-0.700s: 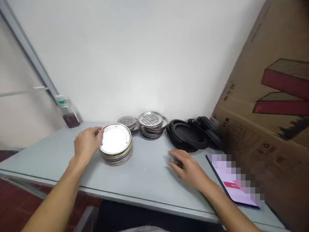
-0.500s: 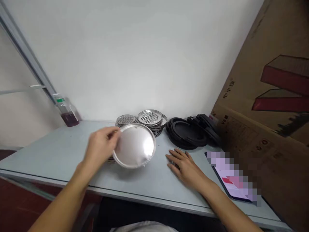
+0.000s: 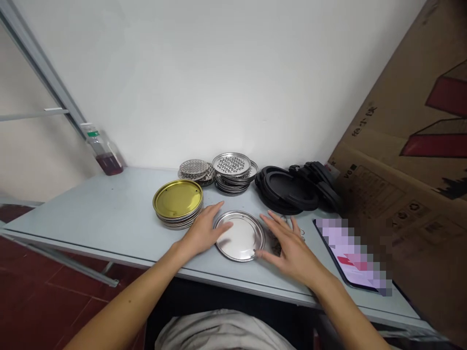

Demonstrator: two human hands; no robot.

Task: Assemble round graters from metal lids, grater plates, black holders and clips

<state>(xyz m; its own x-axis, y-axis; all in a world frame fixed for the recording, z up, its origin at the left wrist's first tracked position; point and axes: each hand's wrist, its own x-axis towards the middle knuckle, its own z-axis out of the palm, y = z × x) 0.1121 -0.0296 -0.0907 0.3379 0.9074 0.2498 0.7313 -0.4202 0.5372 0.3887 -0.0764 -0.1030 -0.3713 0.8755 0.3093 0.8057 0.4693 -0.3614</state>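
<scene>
A round silver metal plate [image 3: 241, 237] lies flat on the grey table [image 3: 109, 214] near its front edge. My left hand [image 3: 202, 234] rests at the plate's left rim with fingers stretched out and a fingertip on the metal. My right hand [image 3: 290, 245] lies flat at the plate's right side, fingers spread, over several small metal rings [image 3: 292, 224]. To the left stands a stack of plates [image 3: 177, 210] whose top one shows a gold face.
Two stacks of perforated metal discs [image 3: 233, 171] sit at the back, with black round lids [image 3: 288, 189] to their right. A phone [image 3: 350, 260] lies at the right, beside a big cardboard box [image 3: 408, 170]. A bottle of dark red liquid [image 3: 105, 156] stands back left.
My left hand lifted the top silver plate off the stack, carried it right and laid it down near the front edge. The stack now shows a gold plate. My right hand opened beside it.
</scene>
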